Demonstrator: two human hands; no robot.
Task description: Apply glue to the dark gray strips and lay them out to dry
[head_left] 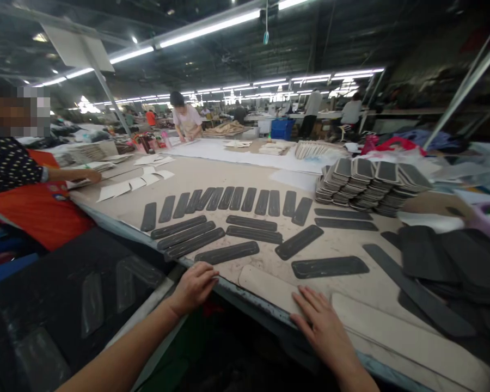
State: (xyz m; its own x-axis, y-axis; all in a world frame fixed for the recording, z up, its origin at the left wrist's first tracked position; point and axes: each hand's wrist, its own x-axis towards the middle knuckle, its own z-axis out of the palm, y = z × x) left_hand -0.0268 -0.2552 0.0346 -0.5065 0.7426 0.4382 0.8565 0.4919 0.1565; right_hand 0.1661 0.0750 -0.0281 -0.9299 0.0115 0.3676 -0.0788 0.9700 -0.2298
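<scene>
My left hand [196, 286] is at the table's front edge with its fingers curled together; what they hold, if anything, is hidden. A dark grey strip with rounded corners [227, 252] lies just beyond it. My right hand [319, 321] rests with fingers stretched out on the right end of a beige board piece [271, 288]. To its right lie more long beige pieces [400, 337], partly overlapping. Single dark strips, one with a shiny surface [330, 267] and another lying at a slant [299, 242], are spread beyond my hands.
Several dark strips [249, 200] form an arc across the table [228, 171]. Stacked dark-topped pieces [363, 182] stand at the right, with loose black pieces [453, 267] nearer. A co-worker's hand [90, 175] touches the table at left. A dark surface [57, 294] holds more strips.
</scene>
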